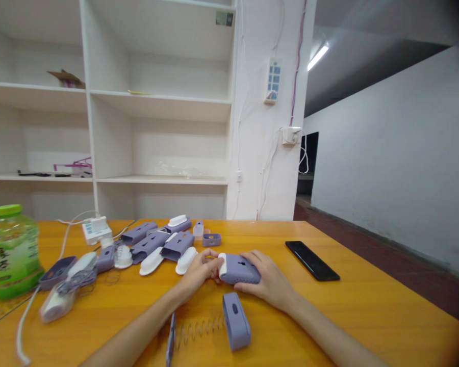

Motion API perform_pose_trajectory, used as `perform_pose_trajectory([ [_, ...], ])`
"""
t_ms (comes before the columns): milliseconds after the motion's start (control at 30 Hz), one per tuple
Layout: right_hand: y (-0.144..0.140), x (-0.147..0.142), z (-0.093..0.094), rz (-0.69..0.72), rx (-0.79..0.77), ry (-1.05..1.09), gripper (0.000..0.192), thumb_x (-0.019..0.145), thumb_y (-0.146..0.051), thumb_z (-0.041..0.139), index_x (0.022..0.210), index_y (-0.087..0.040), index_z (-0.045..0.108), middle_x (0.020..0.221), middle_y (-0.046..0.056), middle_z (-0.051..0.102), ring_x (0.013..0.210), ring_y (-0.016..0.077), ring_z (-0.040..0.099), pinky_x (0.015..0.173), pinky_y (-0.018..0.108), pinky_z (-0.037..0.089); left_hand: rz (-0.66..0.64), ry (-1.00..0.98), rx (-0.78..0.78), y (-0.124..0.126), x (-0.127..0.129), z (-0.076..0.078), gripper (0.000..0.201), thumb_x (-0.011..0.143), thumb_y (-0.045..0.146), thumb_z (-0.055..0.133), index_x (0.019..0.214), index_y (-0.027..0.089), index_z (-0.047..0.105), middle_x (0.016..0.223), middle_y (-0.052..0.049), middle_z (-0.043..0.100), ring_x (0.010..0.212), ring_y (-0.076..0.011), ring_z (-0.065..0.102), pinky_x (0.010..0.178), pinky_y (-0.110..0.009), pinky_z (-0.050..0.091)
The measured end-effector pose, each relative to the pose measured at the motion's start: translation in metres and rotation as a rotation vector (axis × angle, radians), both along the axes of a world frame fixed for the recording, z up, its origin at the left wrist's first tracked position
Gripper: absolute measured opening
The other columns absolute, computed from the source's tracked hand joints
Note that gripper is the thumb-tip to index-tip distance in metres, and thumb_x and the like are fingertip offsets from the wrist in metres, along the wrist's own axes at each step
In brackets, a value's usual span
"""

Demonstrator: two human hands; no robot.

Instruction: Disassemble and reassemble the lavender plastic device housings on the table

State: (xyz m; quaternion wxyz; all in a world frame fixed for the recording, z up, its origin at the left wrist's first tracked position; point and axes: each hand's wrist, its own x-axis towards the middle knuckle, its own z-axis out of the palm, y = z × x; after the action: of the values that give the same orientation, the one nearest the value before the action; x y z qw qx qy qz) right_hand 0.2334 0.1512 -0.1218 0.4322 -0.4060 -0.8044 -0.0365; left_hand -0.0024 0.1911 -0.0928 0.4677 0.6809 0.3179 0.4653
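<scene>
Between my two hands, just above or on the orange table, is a purple plastic housing (239, 270) with a white cap (222, 268) at its left end. My left hand (202, 267) pinches the white cap with thumb and fingers. Wrapped round the housing's right end is my right hand (270, 280), thumb at the front and fingers on top. Nearer to me stands a purple frame-shaped part (236, 321) with a dark oval button or slot. A thin metal spring (199, 329) stretches from it towards a flat purple piece (171, 339) beside my left forearm.
Several purple housings (149, 245) and white oval caps (152, 261) lie at the back left, near a small purple ring (211, 239). A green bottle (13, 255), a power strip (95, 230) and a white cable (30, 311) are left. A black phone (311, 261) lies right.
</scene>
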Motion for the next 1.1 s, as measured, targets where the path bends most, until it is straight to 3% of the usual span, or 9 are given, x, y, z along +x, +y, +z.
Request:
perform_pose_trajectory([
  [267, -0.006, -0.003, 0.003, -0.063, 0.079, -0.09, 0.08, 0.069, -0.055, 0.082, 0.136, -0.024, 0.049, 0.121, 0.01, 0.056, 0.108, 0.0303, 0.055, 0.096, 0.044, 0.044, 0.029, 0.118, 0.143, -0.009, 0.002, 0.002, 0.045, 0.077, 0.053, 0.075, 0.089, 0.02, 0.046, 0.062, 0.003, 0.065, 0.051, -0.0129, 0.058, 0.049, -0.021, 0.043],
  [433, -0.013, -0.005, 0.007, -0.115, 0.114, -0.132, 0.074, 0.072, -0.059, 0.077, 0.131, -0.022, 0.051, 0.116, 0.01, 0.056, 0.103, 0.0304, 0.055, 0.093, 0.044, 0.045, 0.027, 0.152, 0.25, -0.017, 0.004, 0.001, 0.038, 0.089, 0.05, 0.064, 0.104, 0.022, 0.043, 0.062, 0.008, 0.057, 0.055, -0.0117, 0.054, 0.051, -0.019, 0.039],
  [533, -0.014, -0.005, 0.008, -0.121, 0.115, -0.132, 0.074, 0.071, -0.059, 0.078, 0.13, -0.022, 0.052, 0.115, 0.009, 0.056, 0.102, 0.03, 0.055, 0.092, 0.044, 0.045, 0.025, 0.203, 0.308, -0.019, 0.006, -0.001, 0.034, 0.092, 0.05, 0.059, 0.102, 0.023, 0.041, 0.063, 0.008, 0.055, 0.055, -0.012, 0.054, 0.051, -0.02, 0.041],
  [1100, -0.006, -0.002, 0.003, -0.087, 0.099, -0.079, 0.077, 0.069, -0.061, 0.079, 0.132, -0.024, 0.052, 0.114, 0.008, 0.056, 0.104, 0.0287, 0.056, 0.093, 0.042, 0.047, 0.025, 0.226, 0.265, -0.02, 0.006, 0.0, 0.035, 0.093, 0.054, 0.053, 0.106, 0.023, 0.044, 0.059, 0.008, 0.052, 0.048, -0.0115, 0.048, 0.045, -0.019, 0.034],
])
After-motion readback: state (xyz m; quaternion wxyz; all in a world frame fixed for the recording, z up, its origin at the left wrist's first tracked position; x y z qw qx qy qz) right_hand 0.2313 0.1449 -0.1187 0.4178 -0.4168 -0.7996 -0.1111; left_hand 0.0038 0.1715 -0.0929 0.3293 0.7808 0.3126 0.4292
